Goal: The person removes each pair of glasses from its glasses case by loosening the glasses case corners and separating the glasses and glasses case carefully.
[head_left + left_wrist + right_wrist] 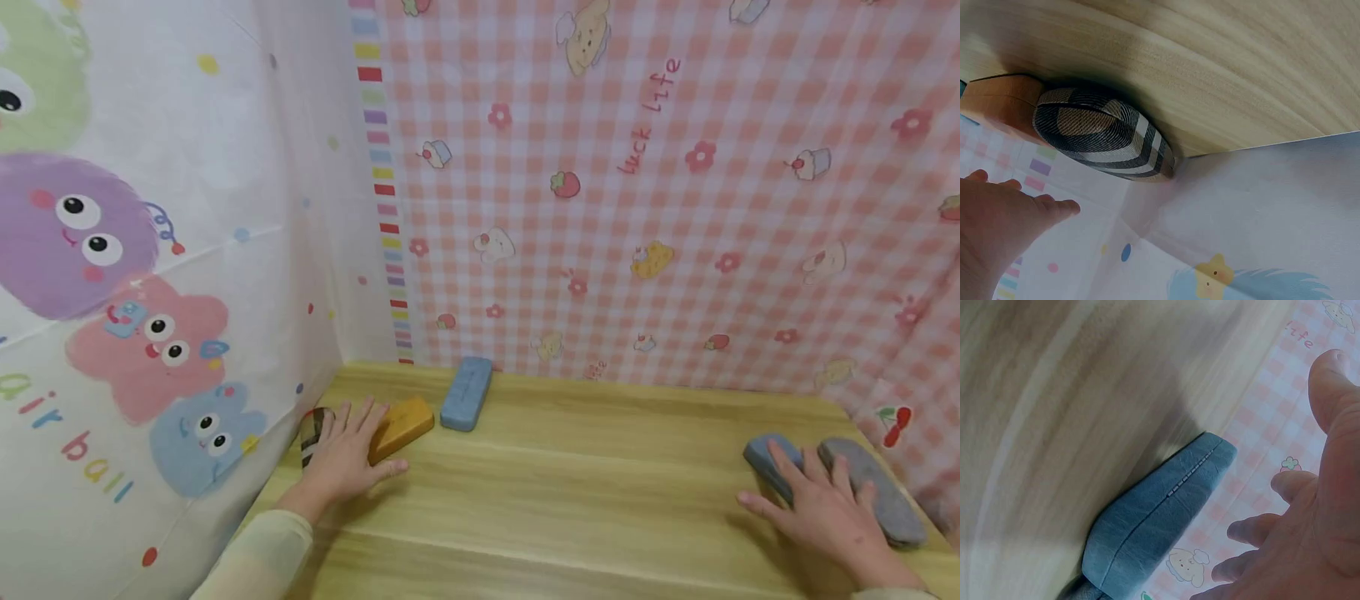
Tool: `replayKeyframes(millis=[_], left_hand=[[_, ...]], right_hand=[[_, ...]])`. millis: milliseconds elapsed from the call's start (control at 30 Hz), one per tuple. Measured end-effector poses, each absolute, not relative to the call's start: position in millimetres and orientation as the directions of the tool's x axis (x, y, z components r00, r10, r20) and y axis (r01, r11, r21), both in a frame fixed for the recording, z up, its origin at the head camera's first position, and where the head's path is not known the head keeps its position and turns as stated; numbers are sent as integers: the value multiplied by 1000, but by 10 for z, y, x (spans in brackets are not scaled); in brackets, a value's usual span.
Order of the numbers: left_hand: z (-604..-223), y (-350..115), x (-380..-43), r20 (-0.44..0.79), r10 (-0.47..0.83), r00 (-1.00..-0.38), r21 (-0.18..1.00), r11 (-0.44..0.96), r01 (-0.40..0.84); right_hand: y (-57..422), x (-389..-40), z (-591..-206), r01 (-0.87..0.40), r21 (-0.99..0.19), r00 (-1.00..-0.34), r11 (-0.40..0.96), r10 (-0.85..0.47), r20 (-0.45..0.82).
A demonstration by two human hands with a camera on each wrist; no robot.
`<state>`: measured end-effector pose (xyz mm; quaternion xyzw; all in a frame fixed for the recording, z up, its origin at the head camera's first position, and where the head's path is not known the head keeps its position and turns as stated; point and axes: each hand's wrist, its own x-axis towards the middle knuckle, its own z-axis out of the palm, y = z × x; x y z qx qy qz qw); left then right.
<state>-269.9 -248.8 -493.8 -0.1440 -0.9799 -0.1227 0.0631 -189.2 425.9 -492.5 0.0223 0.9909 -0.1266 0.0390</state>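
Step is looking like reaching over the cases; whether picking up or setting down, can't tell. Left hand (348, 454) is hovering palm down by the plaid case (311, 432) and the orange case (405, 425), fingers spreading, grasping nothing; left wrist view is showing it apart from both. Right hand (832, 504) is hovering over the right blue case (761, 456) and the grey case (892, 496), also released. Good handling would be putting thumb and fingers on opposite long sides, one case at a time, since neighbours are sitting close and spread fingers are risking a nudge. Plaid case is sitting in the corner by the white sheet (225, 142), so gripping from above is probably working best. Both thumbs are pointing inward, toward the table (585, 483) middle. Left forearm is slanting in from lower left in a pale sleeve (258, 554), right from lower right. Back blue case (467, 394) is lying near the rear edge, with neither hand touching it
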Motion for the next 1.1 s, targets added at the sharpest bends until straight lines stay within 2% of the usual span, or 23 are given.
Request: replayKeyframes(millis=[367, 533, 833, 1100], left_hand=[[-4972, -2478, -2664, 165, 275, -947, 197, 932, 305], [-4968, -2447, -2662, 166, 289, -943, 213, 923, 320], [-4976, -2388, -2635, 178, 314, -933, 255, 901, 352], [-4997, -2366, -2620, 197, 323, -926, 263, 892, 367]], right_hand=[[4150, -1880, -4901, 5, -216, -999, 976, -3, -35], [4051, -1876, -4916, -16, -246, -999, 969, -28, -43], [3810, -1873, -4909, -133, -280, -991, 951, -133, 18], [3754, -1886, -4949, -142, -221, -990, 965, -137, 37]])
